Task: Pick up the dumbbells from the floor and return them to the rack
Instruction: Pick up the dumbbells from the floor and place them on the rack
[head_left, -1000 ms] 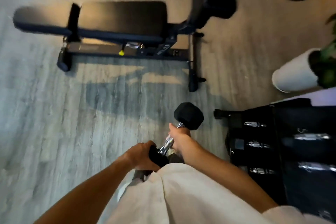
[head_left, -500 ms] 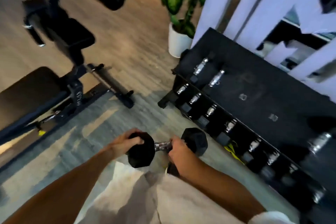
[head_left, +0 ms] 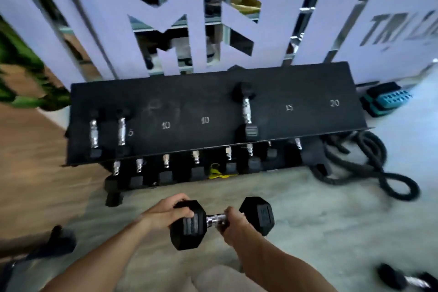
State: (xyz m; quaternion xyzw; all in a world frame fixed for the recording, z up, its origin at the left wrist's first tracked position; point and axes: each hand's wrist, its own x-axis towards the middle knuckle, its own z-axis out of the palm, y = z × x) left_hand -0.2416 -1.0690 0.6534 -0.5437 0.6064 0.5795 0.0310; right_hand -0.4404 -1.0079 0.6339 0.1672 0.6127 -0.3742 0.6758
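Rack ahead of you, top shelf marked by weight, open spots near its front edge. Dumbbell carried level above the floor, short of the rack. Your left hand cups its left head, steadying it; your right hand wraps the handle, bearing the load.

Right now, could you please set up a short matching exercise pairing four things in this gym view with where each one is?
Things:
1. black hex dumbbell with chrome handle
2. coiled black battle rope
3. teal step platform
4. yellow band

Places:
A. under the black dumbbell rack
B. floor, right of rack
C. held in both hands
D. by the wall, right of rack

Pairs: 1-C, 2-B, 3-D, 4-A
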